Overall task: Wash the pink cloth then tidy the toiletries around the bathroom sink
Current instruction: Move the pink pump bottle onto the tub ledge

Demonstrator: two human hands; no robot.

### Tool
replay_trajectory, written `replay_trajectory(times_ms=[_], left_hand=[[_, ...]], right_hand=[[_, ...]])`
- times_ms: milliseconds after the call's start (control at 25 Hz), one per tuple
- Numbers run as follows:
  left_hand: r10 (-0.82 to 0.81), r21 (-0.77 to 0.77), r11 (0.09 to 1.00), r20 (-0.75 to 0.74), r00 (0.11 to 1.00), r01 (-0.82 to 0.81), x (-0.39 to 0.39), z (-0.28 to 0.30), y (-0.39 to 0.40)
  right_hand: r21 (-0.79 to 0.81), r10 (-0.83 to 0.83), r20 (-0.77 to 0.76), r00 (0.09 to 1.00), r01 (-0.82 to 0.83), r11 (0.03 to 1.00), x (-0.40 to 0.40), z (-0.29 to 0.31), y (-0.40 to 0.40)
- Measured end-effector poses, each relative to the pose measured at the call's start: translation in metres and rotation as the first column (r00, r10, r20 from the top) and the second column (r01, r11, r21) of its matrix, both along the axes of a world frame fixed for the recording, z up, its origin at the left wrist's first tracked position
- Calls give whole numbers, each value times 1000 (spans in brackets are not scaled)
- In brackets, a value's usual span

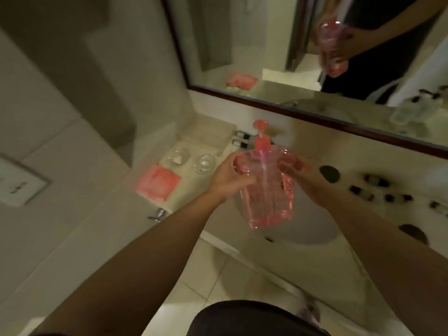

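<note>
The clear pink plastic pump bottle (266, 187) is held up over the white oval sink basin (312, 229), dead centre of frame. Left hand (230, 177) grips its shoulder w/ fingers curled round; right hand (294, 172) is touching the other side, fingers seem bent on it but it's blurry so can't tell 100%. The folded pink cloth (157, 181) sits flat on the counter at approx 9 o'clock from the bottle, well apart, w/ two small clear glass dishes (190, 160) just past it. Small dark-capped mini toiletry bottles (378, 190) lie scattered at 3 o'clock. Imo this is the tidying bit, or maybe fetching soap. Next move prob needs a steady set-down upright on the counter.
</note>
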State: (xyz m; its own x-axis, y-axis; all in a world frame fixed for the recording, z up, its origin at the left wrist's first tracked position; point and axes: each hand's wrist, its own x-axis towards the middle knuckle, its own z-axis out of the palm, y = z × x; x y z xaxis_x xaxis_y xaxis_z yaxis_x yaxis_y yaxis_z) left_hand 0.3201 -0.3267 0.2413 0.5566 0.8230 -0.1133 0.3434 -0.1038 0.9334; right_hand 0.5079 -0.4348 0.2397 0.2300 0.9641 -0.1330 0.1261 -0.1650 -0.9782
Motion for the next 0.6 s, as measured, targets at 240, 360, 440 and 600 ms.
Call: replay_trajectory(times_ms=[240, 360, 440, 600], left_hand=[[147, 48, 989, -127, 981, -141, -121, -1, 43], [228, 94, 972, -175, 958, -215, -152, -11, 61], [281, 113, 958, -192, 940, -263, -162, -16, 77], [349, 110, 937, -223, 910, -332, -165, -11, 118]], right_hand=[[-9, 169, 29, 985, -169, 986, -104, -14, 77], [-57, 256, -14, 967, -256, 965, -130, -24, 113], [-76, 285, -71, 956, -290, 954, -139, -28, 140], [-52, 317, -55, 947, -319, 946, -143, -31, 195]])
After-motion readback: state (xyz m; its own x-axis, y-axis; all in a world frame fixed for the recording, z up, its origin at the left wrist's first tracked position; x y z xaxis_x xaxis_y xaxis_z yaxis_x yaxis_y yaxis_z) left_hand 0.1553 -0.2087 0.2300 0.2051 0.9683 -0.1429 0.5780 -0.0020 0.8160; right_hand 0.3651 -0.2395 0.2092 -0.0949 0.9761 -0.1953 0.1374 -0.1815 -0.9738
